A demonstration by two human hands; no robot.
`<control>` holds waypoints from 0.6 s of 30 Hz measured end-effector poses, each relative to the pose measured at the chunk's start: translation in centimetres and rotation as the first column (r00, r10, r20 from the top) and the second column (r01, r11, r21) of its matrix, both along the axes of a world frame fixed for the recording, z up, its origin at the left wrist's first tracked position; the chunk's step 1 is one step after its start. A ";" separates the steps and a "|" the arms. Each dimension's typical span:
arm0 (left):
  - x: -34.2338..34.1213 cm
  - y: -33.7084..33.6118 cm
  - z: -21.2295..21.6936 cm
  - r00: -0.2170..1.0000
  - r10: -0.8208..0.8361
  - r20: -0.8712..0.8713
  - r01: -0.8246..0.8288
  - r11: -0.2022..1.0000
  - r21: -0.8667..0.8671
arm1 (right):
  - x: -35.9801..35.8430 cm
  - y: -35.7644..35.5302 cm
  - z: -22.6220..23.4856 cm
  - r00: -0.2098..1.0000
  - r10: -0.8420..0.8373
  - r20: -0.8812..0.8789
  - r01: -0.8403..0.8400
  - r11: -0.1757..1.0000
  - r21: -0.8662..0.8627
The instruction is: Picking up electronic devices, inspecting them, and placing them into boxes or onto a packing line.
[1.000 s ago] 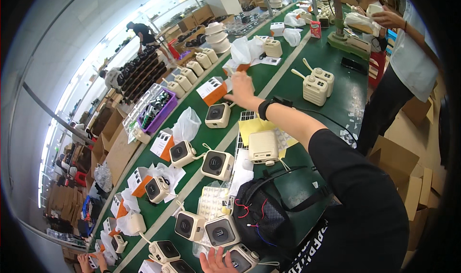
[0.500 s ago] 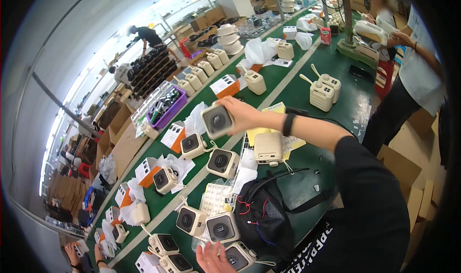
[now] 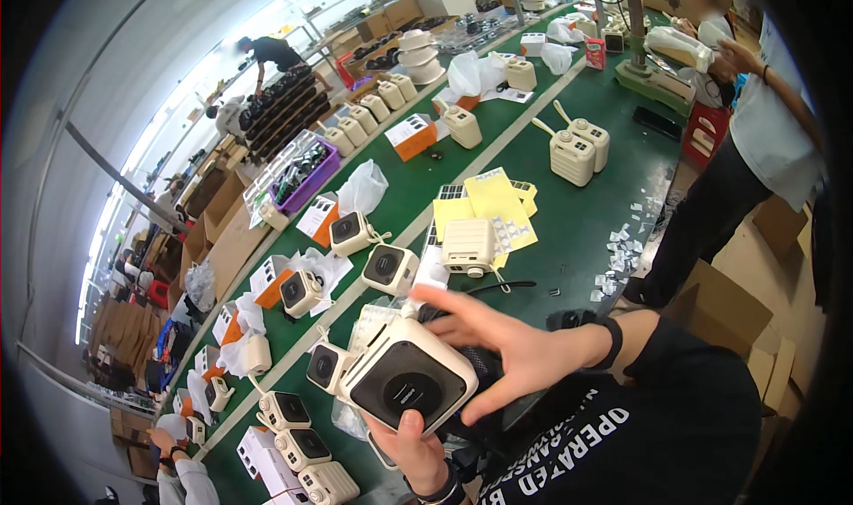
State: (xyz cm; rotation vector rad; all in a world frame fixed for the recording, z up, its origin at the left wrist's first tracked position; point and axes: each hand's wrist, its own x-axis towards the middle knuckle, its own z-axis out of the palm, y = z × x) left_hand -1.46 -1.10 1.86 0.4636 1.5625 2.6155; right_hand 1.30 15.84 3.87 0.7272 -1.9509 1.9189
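Observation:
A cream portable speaker (image 3: pixel 407 378) with a dark square grille and round centre is close in front of me, grille facing up. My left hand (image 3: pixel 416 452) grips its lower edge from below, thumb on the grille. My right hand (image 3: pixel 511 341) is at the speaker's right side with fingers and thumb spread; whether the fingertips touch it I cannot tell. Just behind, to the left, stands a smaller-looking matching speaker (image 3: pixel 327 365). Another speaker (image 3: pixel 391 268) rests farther up the table. A dark mesh bag is mostly hidden under my hands.
A cream speaker (image 3: pixel 468 246) lies by yellow sticker sheets (image 3: pixel 498 205). Orange-and-white boxes (image 3: pixel 413 137) and plastic bags line the far side. Two speakers (image 3: pixel 571 157) stand right of the pale table strip. Small clear scraps (image 3: pixel 622 254) lie near the right edge. A person (image 3: pixel 769 141) stands at right.
My right hand, which held a speaker out over the table, has drawn back toward me and spread its fingers. A speaker is now in my left hand, which was empty before.

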 end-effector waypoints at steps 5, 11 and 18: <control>1.1 0.2 0.2 0.999 -0.022 -0.042 0.023 0.999 0.028 | 0.9 -1.0 -0.5 0.949 0.245 0.201 -0.171 0.930 -0.326; 1.6 -0.9 -0.3 0.978 0.055 -0.202 -0.065 0.997 -0.045 | 0.1 -2.9 0.3 0.959 0.234 0.160 -0.130 0.865 -0.484; 1.6 -0.8 -0.4 0.996 -0.020 -0.093 0.021 1.000 0.009 | 0.1 -3.6 0.0 0.976 0.190 0.110 -0.087 0.796 -0.599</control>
